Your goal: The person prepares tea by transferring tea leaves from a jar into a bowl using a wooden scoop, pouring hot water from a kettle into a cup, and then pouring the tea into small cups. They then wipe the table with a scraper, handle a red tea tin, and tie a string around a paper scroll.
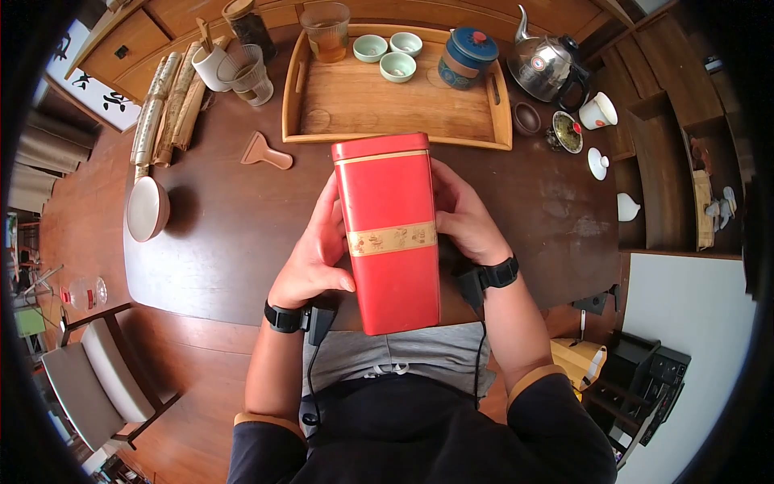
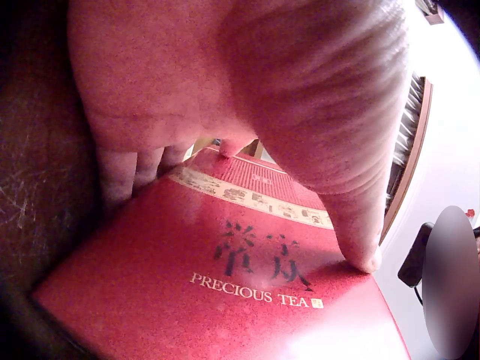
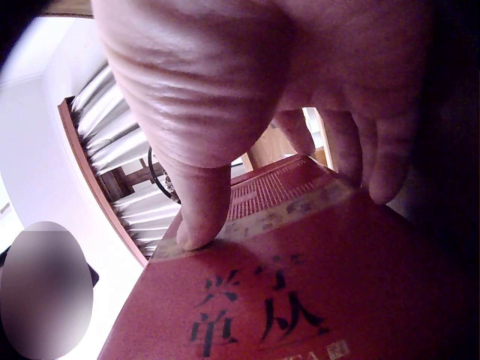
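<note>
A tall red tea tin (image 1: 389, 194) with a lid and a gold patterned band is held between both hands, over the near edge of the table. My left hand (image 1: 318, 250) grips its left side, the thumb near the left edge and the fingers reaching along behind. On the opposite side my right hand (image 1: 468, 218) holds it, thumb by the gold band. The left wrist view shows the tin's side (image 2: 225, 300) printed with dark characters and "PRECIOUS TEA". Dark characters also mark the side (image 3: 300, 277) in the right wrist view.
Behind the tin lies a wooden tray (image 1: 379, 133) with pale green cups (image 1: 397, 68), a glass pitcher (image 1: 326, 36) and a blue jar (image 1: 468, 60). A steel kettle (image 1: 544, 68) stands right of it. At left are a bowl (image 1: 147, 210), bamboo rolls (image 1: 173, 105) and a brown scraper-shaped piece (image 1: 266, 153).
</note>
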### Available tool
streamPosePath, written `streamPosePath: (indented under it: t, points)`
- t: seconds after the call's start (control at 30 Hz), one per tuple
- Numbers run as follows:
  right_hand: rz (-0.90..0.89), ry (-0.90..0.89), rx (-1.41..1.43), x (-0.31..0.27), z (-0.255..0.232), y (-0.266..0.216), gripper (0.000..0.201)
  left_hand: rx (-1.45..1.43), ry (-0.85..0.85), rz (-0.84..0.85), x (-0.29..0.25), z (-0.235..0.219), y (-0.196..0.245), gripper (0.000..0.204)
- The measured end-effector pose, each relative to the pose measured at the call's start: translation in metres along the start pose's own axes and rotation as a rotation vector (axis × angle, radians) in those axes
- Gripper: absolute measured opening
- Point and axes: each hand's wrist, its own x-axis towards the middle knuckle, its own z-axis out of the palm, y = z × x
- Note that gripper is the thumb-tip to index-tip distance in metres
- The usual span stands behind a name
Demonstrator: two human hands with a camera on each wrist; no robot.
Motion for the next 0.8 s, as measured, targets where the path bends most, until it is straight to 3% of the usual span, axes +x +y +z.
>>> streamPosePath:
  t: [0.47,0.63,0.8]
  points:
    - [0.006,0.026,0.017,0.002,-0.004,0.007,0.081,-0.045,0.038,-0.022,-0.004,0.009,0.010,0.154]
    - [0.082,0.036,-0.052,0.000,-0.002,-0.001,0.069,-0.053,0.079,-0.075,-0.013,0.000,0.007,0.133]
    - [-0.013,0.070,0.004,0.005,-0.004,0.006,0.067,0.000,0.105,-0.093,-0.020,-0.013,0.001,0.106]
